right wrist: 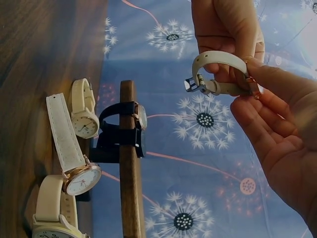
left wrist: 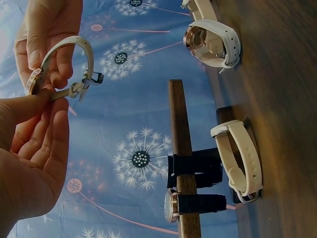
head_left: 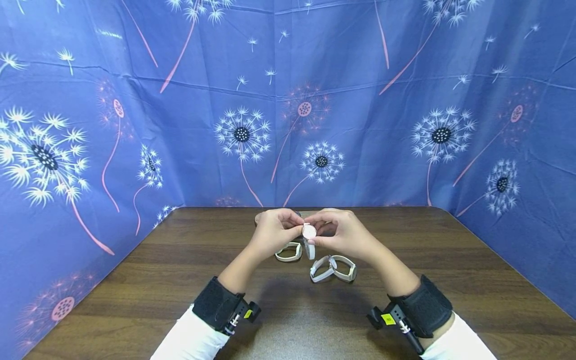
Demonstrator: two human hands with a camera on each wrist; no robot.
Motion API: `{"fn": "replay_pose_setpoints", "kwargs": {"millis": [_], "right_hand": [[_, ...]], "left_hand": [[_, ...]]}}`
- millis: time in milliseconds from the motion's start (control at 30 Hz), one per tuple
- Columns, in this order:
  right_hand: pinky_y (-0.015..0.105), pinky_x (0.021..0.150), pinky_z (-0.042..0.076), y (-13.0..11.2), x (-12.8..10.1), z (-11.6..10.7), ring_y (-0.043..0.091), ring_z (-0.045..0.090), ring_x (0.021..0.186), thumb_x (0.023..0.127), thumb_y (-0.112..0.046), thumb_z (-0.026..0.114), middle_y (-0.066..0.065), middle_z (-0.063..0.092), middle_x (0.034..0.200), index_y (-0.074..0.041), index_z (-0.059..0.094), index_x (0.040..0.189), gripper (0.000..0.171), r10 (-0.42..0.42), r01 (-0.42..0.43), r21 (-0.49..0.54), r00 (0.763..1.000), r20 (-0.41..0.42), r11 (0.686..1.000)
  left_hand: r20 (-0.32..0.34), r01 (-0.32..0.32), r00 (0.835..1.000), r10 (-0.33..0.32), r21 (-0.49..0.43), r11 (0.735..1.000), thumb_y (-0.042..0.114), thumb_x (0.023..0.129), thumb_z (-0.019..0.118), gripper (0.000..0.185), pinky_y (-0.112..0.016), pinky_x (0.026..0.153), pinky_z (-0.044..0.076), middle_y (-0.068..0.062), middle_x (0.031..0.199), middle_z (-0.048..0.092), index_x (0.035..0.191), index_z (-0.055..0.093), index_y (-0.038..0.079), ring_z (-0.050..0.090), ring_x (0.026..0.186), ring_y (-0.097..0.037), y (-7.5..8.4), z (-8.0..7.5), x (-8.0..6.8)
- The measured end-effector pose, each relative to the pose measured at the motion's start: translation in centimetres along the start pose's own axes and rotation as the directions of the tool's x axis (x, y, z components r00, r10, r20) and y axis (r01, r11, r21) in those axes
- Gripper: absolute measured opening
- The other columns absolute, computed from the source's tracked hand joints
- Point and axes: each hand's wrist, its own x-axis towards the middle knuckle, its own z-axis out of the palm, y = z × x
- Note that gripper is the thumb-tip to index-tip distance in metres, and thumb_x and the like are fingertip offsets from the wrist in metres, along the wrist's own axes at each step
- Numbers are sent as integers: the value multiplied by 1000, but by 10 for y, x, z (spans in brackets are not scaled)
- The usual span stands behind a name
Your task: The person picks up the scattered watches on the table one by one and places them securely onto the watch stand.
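Observation:
Both hands meet above the table around a wristwatch (head_left: 309, 231) with a pale strap and a rose-gold case. My left hand (head_left: 272, 231) pinches the watch case between thumb and fingers from the left. From the other side, my right hand (head_left: 344, 232) holds it the same way. In the left wrist view the strap (left wrist: 88, 52) curves into a loop, with a metal buckle (left wrist: 94, 78) at its end. Whether the buckle is fastened cannot be told. The dial faces up toward the head camera, and fingers cover part of the case.
A cream watch (head_left: 289, 251) lies on the wooden table (head_left: 202, 300) below the left hand. Two pale watches (head_left: 321, 270) (head_left: 345, 269) touch each other nearer the front. Behind the hands stands a wooden bar (right wrist: 130, 183) carrying dark-strapped watches (right wrist: 119, 136). A patterned blue cloth (head_left: 378, 125) hangs around.

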Motion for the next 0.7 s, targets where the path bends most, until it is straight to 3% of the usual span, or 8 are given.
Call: {"fn": "replay_pose_setpoints", "kwargs": {"millis": [200, 433, 700], "right_hand": [[33, 72, 59, 1, 0, -1, 15, 67, 81, 76, -2, 82, 6, 70, 97, 2, 70, 109, 36, 14, -14, -6, 1000, -4, 1000], [28, 77, 57, 0, -1, 0, 14, 67, 87, 74, -7, 85, 7, 70, 106, 2, 67, 115, 46, 7, -6, -35, 1000, 21, 999], [28, 72, 58, 0, 0, 3, 14, 67, 82, 73, -7, 86, 5, 70, 97, 1, 70, 110, 41, -9, 7, -80, 1000, -15, 997]], "left_hand": [[6, 29, 1000, -28, -17, 999, 2, 84, 74, 4, -22, 64, 57, -6, 81, 73, 86, 72, -1, 70, 73, -11, -1, 1, 0], [14, 42, 999, -42, -55, 998, 3, 84, 74, 5, -23, 64, 57, -6, 81, 72, 86, 71, 0, 71, 74, -12, -3, 2, -1], [39, 77, 997, -73, -115, 990, 0, 84, 72, 4, -23, 64, 57, -7, 79, 72, 87, 72, -3, 69, 73, -11, -5, 3, 0]]}}
